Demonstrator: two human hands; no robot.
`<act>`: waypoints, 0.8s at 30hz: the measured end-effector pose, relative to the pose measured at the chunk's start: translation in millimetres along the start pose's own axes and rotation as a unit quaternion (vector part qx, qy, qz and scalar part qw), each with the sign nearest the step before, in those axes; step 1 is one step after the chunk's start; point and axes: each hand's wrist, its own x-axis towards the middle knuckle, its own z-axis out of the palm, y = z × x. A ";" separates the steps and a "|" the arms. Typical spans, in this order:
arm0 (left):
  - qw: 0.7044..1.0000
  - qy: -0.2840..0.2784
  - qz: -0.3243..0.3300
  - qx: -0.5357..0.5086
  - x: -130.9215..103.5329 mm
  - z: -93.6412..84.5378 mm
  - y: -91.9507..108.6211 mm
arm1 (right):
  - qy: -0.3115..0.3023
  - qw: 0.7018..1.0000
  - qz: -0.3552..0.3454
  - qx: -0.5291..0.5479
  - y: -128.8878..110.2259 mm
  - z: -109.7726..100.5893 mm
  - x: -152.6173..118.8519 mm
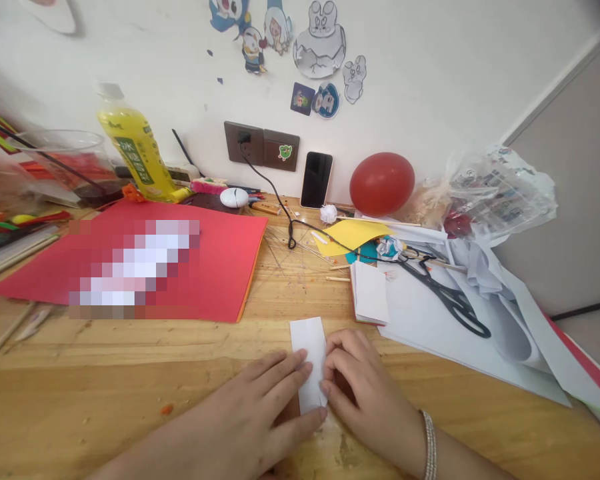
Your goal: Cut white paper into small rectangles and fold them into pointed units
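With fingers spread, my left hand (266, 400) presses the white paper strip (315, 380) to the table (195, 357) at 6 o'clock, probably against slipping; my right hand (367, 383) curls at the strip's 3 o'clock edge (whether it pinches, I cannot tell), perhaps for aligning

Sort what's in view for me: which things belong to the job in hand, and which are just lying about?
In the job:
white paper strip, left hand on it, right hand at its edge
perhaps the small paper stack

Seemingly just lying about:
red balloon
phone
yellow bottle
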 end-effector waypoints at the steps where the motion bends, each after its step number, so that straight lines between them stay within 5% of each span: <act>1: 1.000 -0.002 -0.001 0.002 0.9 1.0 0.5 | 0.001 1.000 -0.002 -0.002 -0.1 0.1 0.0; 18: 0.999 0.024 -0.028 0.036 8.6 -9.7 13.6 | -0.009 0.998 -0.039 -0.054 0.0 0.1 -3.3; 24: 0.999 -0.013 -0.037 0.036 13.4 -14.6 15.3 | -0.014 0.998 -0.033 -0.051 -1.2 0.1 -3.2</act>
